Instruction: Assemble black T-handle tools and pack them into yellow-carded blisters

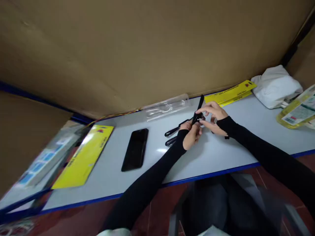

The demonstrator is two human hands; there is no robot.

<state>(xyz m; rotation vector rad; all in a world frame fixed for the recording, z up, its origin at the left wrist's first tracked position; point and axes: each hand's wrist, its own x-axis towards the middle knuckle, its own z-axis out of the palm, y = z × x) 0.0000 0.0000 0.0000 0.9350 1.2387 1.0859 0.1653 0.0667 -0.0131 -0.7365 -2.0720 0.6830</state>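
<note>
The left hand (190, 136) pinches a black tool (201, 102) over the table (209, 162), right of the phone (135, 150). The right hand's (214, 116) fingers touch it; I can't tell if they pinch.

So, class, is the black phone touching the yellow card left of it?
Apart: the head view shows pale tabletop between the phone and the yellow card.

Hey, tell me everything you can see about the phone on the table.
The phone is a slim black rectangle with rounded corners and a dark, glossy, glass-like face turned up, apparently unlit. It lies flat on the pale table, slightly slanted, between the yellow card and the left sleeve. Only the table seems to touch it.
</note>
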